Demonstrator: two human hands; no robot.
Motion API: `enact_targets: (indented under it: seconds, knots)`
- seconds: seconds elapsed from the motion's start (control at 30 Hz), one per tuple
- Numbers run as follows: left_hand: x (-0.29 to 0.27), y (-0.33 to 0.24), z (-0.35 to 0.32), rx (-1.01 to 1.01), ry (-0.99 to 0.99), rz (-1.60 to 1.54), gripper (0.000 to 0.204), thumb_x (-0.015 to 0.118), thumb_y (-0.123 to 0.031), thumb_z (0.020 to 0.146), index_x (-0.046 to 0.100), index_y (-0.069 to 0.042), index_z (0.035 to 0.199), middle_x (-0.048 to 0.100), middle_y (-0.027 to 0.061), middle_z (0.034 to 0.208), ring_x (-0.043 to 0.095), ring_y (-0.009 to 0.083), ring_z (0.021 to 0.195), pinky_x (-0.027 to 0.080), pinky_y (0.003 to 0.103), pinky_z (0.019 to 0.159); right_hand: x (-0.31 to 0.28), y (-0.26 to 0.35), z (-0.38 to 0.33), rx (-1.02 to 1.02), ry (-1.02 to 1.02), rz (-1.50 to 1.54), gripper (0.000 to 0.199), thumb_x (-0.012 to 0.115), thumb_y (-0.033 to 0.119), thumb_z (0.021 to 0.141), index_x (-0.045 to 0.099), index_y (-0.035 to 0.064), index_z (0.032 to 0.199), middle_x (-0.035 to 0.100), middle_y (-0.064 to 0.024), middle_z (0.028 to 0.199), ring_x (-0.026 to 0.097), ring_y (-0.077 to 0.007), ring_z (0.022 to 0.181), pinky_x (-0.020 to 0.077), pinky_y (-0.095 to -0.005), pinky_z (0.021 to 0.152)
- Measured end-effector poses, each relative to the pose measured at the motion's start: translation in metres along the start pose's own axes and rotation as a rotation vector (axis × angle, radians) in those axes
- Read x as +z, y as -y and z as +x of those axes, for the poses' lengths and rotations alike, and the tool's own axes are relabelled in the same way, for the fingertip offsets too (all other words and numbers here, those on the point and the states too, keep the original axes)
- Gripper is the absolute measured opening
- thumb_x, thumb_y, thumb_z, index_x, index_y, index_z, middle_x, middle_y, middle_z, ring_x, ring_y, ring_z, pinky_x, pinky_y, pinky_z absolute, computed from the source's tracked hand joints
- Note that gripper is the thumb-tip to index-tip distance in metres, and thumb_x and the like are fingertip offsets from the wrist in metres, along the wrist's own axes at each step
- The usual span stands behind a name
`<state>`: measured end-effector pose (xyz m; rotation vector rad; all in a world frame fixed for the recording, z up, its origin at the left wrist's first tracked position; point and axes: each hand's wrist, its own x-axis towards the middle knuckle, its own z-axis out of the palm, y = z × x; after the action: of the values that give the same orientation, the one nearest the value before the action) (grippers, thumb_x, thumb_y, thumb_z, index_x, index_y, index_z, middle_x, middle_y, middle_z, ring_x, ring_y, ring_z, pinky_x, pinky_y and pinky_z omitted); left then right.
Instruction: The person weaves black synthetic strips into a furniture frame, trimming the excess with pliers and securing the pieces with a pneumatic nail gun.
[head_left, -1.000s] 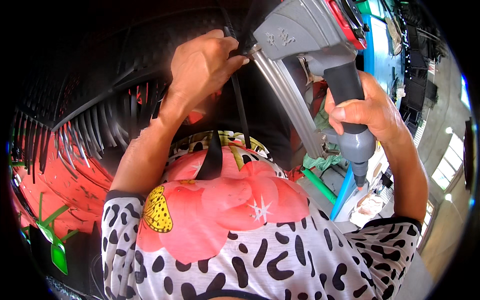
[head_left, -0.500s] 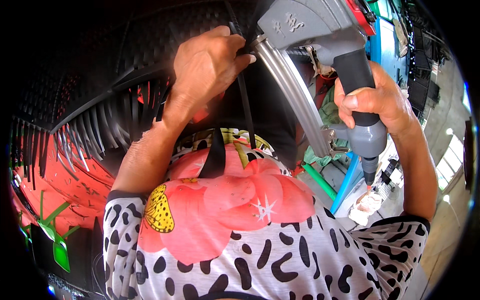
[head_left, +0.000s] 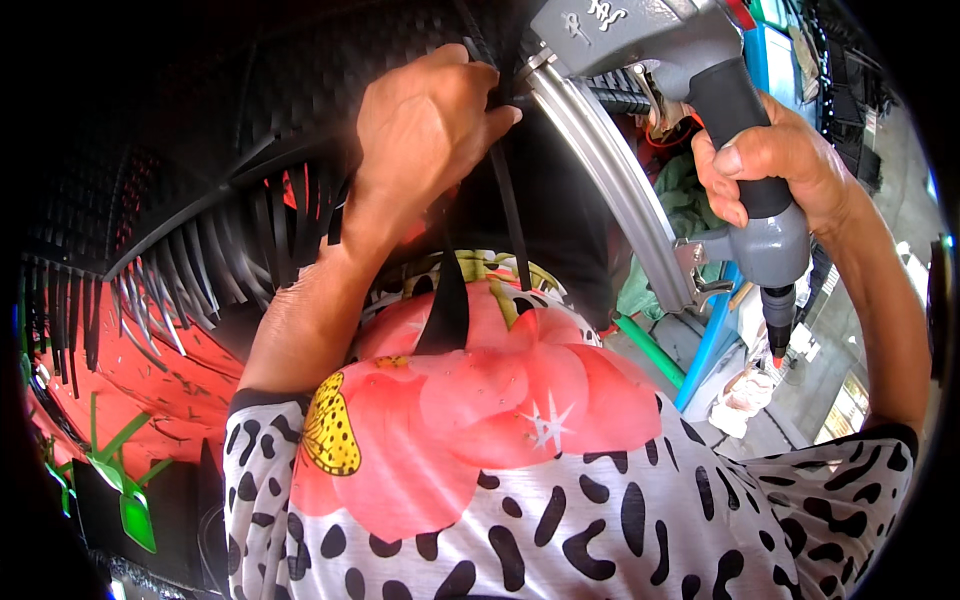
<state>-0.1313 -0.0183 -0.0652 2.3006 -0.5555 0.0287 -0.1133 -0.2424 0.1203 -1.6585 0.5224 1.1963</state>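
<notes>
My left hand (head_left: 425,125) is closed at the edge of a black woven strip panel (head_left: 190,110), with a narrow black strip (head_left: 510,210) pinched between thumb and fingers and hanging down toward my shirt. My right hand (head_left: 785,165) wraps around the black grip of a grey pneumatic staple gun (head_left: 615,175). The gun's long silver magazine slants from near my left thumb down to the right. Its nose sits just right of the left fingers; whether it touches the panel is too dark to tell.
Loose black strip ends (head_left: 200,240) fringe the panel at left, over a red sheet (head_left: 110,350) strewn with scraps. A green plastic piece (head_left: 135,515) lies at lower left. Beyond the gun are a green tube (head_left: 650,350), a blue bar (head_left: 708,350) and crumpled green cloth (head_left: 690,205).
The staple gun and my right hand have shifted a little up and to the right. My left hand keeps its pinch on the strip. The whole view has moved slightly.
</notes>
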Motion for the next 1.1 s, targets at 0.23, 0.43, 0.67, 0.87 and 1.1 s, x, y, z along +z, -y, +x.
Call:
enact_targets:
  seconds: [0.23,0.43,0.67,0.87,1.1]
  knots:
    - [0.000,0.005,-0.002,-0.011,0.004,0.048,0.036,0.079,-0.035,0.071,0.071,-0.006,0.091,0.061,0.0085,0.080,0.064,0.0311,0.078,0.050,0.040,0.068,0.009,0.004,0.004,0.000,-0.080,-0.020,0.021,0.063,0.016,0.075,0.052,0.0021,0.085,0.053,-0.0077,0.065,0.053,-0.0159,0.053,0.0454,-0.0299,0.051]
    - [-0.003,0.006,-0.001,-0.010,0.000,0.039,0.038,0.078,-0.038,0.072,0.071,-0.006,0.090,0.061,0.0091,0.081,0.064,0.0314,0.080,0.050,0.040,0.069,0.008,-0.008,0.003,-0.080,0.003,-0.026,0.029,0.061,0.016,0.077,0.048,0.0005,0.098,0.052,-0.0094,0.069,0.052,-0.0164,0.053,0.0447,-0.0296,0.052]
    - [-0.007,0.015,-0.005,-0.036,0.009,0.047,0.037,0.078,-0.038,0.072,0.068,-0.004,0.082,0.060,0.0083,0.079,0.062,0.0311,0.079,0.049,0.040,0.068,0.004,-0.049,-0.035,-0.382,-0.300,0.092,0.025,0.059,0.014,0.086,0.048,-0.0006,0.102,0.053,-0.0085,0.077,0.054,-0.0151,0.061,0.0450,-0.0263,0.056]
    - [-0.007,0.021,0.001,-0.039,0.019,0.095,0.039,0.078,-0.039,0.071,0.066,-0.002,0.078,0.059,0.0081,0.078,0.062,0.0312,0.079,0.048,0.041,0.068,-0.097,-0.104,-0.072,-0.408,-0.771,0.057,0.019,0.065,0.022,0.088,0.055,0.0063,0.093,0.055,-0.0014,0.073,0.055,-0.0097,0.060,0.0439,-0.0230,0.051]
    - [-0.016,0.027,0.004,-0.074,0.124,0.156,0.035,0.076,-0.038,0.072,0.069,-0.004,0.081,0.062,0.0081,0.080,0.063,0.0288,0.079,0.050,0.039,0.068,-0.305,-0.223,-0.039,-0.008,-1.216,-0.564,0.054,0.073,0.049,0.076,0.062,0.0005,0.097,0.066,-0.0115,0.084,0.065,-0.0216,0.071,0.0502,-0.0341,0.065]
